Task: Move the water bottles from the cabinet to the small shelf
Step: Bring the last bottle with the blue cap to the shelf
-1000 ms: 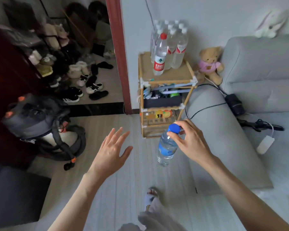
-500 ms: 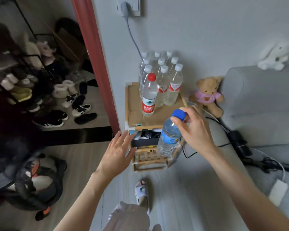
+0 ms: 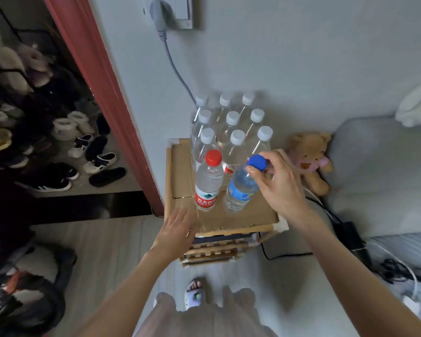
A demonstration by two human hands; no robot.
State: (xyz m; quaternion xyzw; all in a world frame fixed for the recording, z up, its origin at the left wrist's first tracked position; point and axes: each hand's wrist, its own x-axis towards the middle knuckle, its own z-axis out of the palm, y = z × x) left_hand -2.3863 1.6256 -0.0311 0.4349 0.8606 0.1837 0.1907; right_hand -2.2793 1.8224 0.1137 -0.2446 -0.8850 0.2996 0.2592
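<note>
A second ago the person stood back from the small shelf (image 3: 180,166) with a blue-capped bottle (image 3: 241,190) dangling low over the floor; now the shelf fills the middle of the view and the bottle has been brought over its top, apparently touching down or just about to. That suggests this delivery is nearly done, with only the release left.

At far left, a dim doorway with a red-brown frame (image 3: 102,93) opens on rows of dark and pale shoes.

The left hand (image 3: 178,229) has come forward to the shelf's front left corner; its fingers are straight and together, flat against or just over the edge, holding nothing.

The shelf is slatted pale wood, its top lined with matte brown cardboard. On it stands a red-capped bottle (image 3: 208,183), clear ribbed plastic with a red label; behind it is a block of white-capped bottles (image 3: 231,132), glossy and tightly packed.

Just right of the red-capped one, the blue-capped bottle leans slightly; clear plastic, blue label, rounded shoulders. The right hand (image 3: 277,183) pinches its cap between thumb and fingertips, the other fingers loosely curled.

Further right, a fuzzy tan teddy bear (image 3: 309,161) leans against a grey fabric sofa (image 3: 379,178); black cables trail below.
</note>
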